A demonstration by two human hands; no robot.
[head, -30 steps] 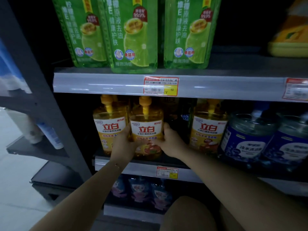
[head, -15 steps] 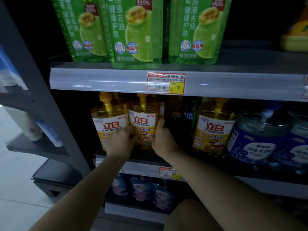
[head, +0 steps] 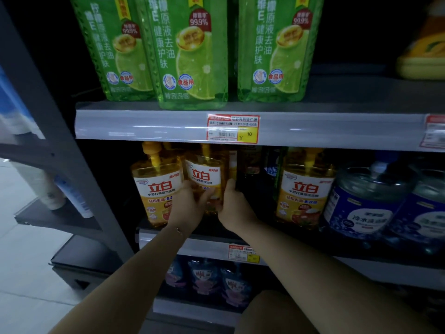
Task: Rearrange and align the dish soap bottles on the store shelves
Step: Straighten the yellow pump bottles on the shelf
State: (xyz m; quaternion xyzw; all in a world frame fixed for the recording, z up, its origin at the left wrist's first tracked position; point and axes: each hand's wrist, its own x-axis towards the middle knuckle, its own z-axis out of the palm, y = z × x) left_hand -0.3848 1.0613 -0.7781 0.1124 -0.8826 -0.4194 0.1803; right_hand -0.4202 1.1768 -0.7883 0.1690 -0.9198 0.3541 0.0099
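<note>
Both hands hold one yellow soap bottle [head: 204,179] on the middle shelf [head: 192,247] – it stands upright, long axis vertical, its white and orange label turned slightly toward the left and its pump top reaching up into the shadow under the shelf above. It sits further back than the yellow bottle to its left [head: 156,189], which stands just beside it at the shelf's front edge. The left hand [head: 187,208] presses its fingers together against the bottle's front and left side; the right hand [head: 234,208] wraps the right side with the thumb raised along the edge, fingers hidden behind the bottle.

The bottle is clear plastic with flat faces and rounded shoulders, filled with amber liquid. A third yellow bottle [head: 303,189] stands well apart to the right, with a dark gap between. Beyond it sit squat, rounded blue jugs [head: 366,208]. On the upper shelf [head: 149,126] stand three tall green bottles [head: 192,56] – ribbed, translucent, with lime pictures – above a red and yellow price tag [head: 233,128]. Soft pouches [head: 202,278] line the bottom shelf
</note>
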